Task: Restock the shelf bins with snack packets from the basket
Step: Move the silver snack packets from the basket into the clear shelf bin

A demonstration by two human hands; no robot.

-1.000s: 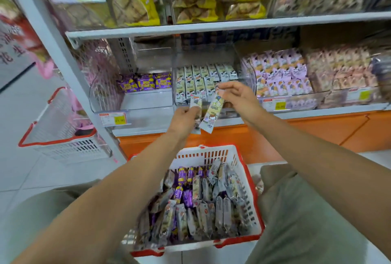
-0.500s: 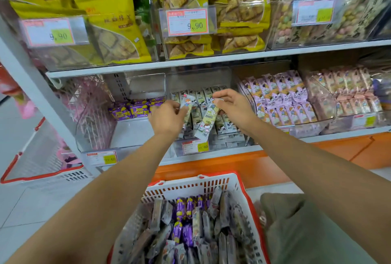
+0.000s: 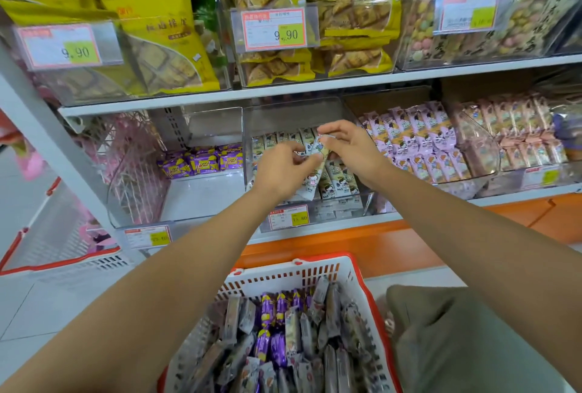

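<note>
White snack packet (image 3: pixel 316 151), pinched between left hand (image 3: pixel 282 173) and right hand (image 3: pixel 354 148) over the clear middle bin (image 3: pixel 283 115), may topple the standing rows if released crooked.

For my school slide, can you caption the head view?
Left hand and right hand hold snack packets at the middle bin.

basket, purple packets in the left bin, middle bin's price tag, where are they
basket (image 3: pixel 283 277): head view, on its white slotted far wall.
purple packets (image 3: pixel 201 161): head view, on the middle packet's front.
middle bin's price tag (image 3: pixel 289 218): head view, on the tag's centre.
</note>
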